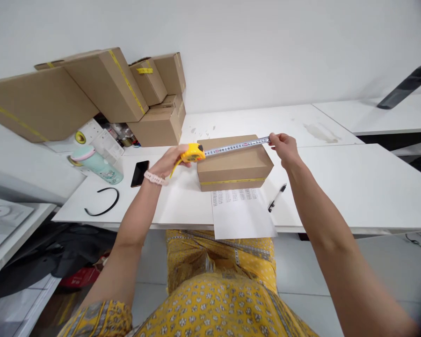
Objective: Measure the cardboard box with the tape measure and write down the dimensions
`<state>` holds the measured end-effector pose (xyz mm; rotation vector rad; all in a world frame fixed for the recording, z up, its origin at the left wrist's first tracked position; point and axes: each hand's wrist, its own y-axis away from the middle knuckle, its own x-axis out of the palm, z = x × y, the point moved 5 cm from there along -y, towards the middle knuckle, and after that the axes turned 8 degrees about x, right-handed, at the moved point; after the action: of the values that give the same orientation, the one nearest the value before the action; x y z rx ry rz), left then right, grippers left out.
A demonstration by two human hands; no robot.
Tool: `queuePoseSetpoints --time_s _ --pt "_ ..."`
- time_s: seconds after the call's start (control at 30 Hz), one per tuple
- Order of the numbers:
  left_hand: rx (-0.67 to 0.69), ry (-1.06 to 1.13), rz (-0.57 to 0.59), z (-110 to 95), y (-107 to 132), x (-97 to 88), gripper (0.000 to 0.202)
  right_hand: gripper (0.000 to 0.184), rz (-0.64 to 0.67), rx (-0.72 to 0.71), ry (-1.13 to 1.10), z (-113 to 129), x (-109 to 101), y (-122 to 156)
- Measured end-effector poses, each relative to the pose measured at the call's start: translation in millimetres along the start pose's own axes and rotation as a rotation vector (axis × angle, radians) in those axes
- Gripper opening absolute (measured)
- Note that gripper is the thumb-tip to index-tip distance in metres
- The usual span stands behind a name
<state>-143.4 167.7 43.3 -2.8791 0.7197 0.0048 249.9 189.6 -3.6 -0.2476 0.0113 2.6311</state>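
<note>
A closed brown cardboard box (pixel 233 164) with a yellow tape stripe sits on the white table (pixel 354 187) in front of me. My left hand (pixel 168 161) grips the yellow tape measure case (pixel 192 153) at the box's left end. The tape blade (pixel 236 146) stretches along the top back edge of the box. My right hand (pixel 283 147) pinches the blade's tip at the box's right end.
A printed sheet (pixel 240 210) lies under the box's front edge, with a pen (pixel 277 197) to its right. Left of the box lie a black phone (pixel 140 173), a black band (pixel 103 202) and a mint bottle (pixel 96 164). Cardboard boxes (pixel 108 89) are stacked at the back left.
</note>
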Motion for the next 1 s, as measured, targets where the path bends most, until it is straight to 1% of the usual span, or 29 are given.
queuePoseSetpoints --time_s 0.03,0.1,0.17,0.2,0.23,0.27,0.33,0.4,0.47,0.53,0.6,0.67,0.8,0.9,1.0 --pt "-0.009 0.027 0.084 -1 14 20.6 0.050 0.036 0.011 -0.040 -0.028 6 0 1" --pt "-0.102 0.148 0.260 8 47 71.1 0.050 0.036 0.102 -0.102 -0.012 17 8 6" --pt "-0.181 0.306 0.307 25 75 121.0 0.053 0.035 0.262 -0.128 0.083 24 26 13" --pt "-0.199 0.389 0.291 34 85 143.3 0.055 0.035 0.347 -0.127 0.146 26 37 17" --pt "-0.213 0.449 0.247 43 90 162.2 0.056 0.035 0.419 -0.126 0.211 28 48 18" --pt "-0.208 0.491 0.184 50 91 177.1 0.055 0.034 0.465 -0.131 0.277 29 59 18" --pt "-0.195 0.539 0.076 56 83 196.8 0.054 0.030 0.482 -0.177 0.428 34 81 10" --pt "-0.176 0.558 0.016 54 66 204.1 0.056 0.027 0.426 -0.243 0.586 39 99 -6" --pt "-0.164 0.570 -0.004 48 47 203.0 0.059 0.030 0.359 -0.269 0.708 40 113 -23" --pt "-0.171 0.583 -0.013 45 32 198.6 0.062 0.034 0.316 -0.264 0.781 37 121 -37" --pt "-0.183 0.590 -0.031 45 24 195.4 0.063 0.037 0.294 -0.269 0.822 31 125 -45" --pt "-0.192 0.590 -0.043 48 24 196.2 0.064 0.040 0.296 -0.263 0.830 26 125 -47" --pt "-0.206 0.592 -0.057 53 33 205.4 0.064 0.042 0.326 -0.196 0.805 19 120 -45" --pt "-0.206 0.594 -0.069 53 37 211.0 0.064 0.039 0.341 -0.216 0.757 20 117 -42" --pt "-0.218 0.577 -0.090 54 33 214.0 0.067 0.036 0.338 -0.223 0.714 19 118 -40"
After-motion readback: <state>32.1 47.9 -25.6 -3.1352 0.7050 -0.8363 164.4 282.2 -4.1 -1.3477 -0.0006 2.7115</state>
